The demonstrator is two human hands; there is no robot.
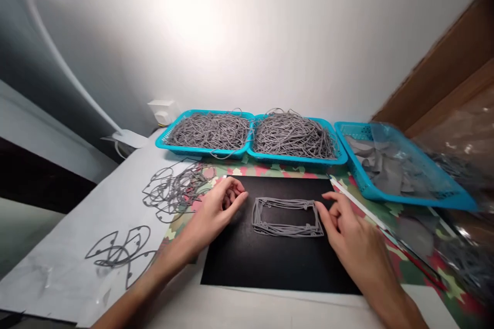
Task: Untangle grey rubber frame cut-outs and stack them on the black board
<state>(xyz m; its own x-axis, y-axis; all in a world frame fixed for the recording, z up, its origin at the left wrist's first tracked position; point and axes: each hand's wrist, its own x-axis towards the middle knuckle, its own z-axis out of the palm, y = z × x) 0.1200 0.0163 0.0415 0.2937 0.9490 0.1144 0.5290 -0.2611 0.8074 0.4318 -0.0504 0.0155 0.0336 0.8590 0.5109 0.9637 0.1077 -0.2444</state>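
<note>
A stack of thin grey rectangular gaskets (287, 230) lies on a black mat (266, 267), its strips roughly lined up into one frame with small tabs. To the left of the stack is my left hand (222, 200), apart from it, with the fingers loosely curled and the thumb held off the index finger. At the stack's right end, my right hand (347, 226) has its thumb tip at or very near the edge; I cannot tell if it touches. Its index finger is raised away from the thumb, and no object shows in either hand.
Two blue baskets (200, 152) (297, 160) heaped with grey gaskets stand against the wall. Another blue basket (386, 194) at the right holds flat grey pieces and clear plastic. Loose gaskets (173, 190) lie at the left, several more (121, 254) nearer. A lamp (73, 72) stands far left.
</note>
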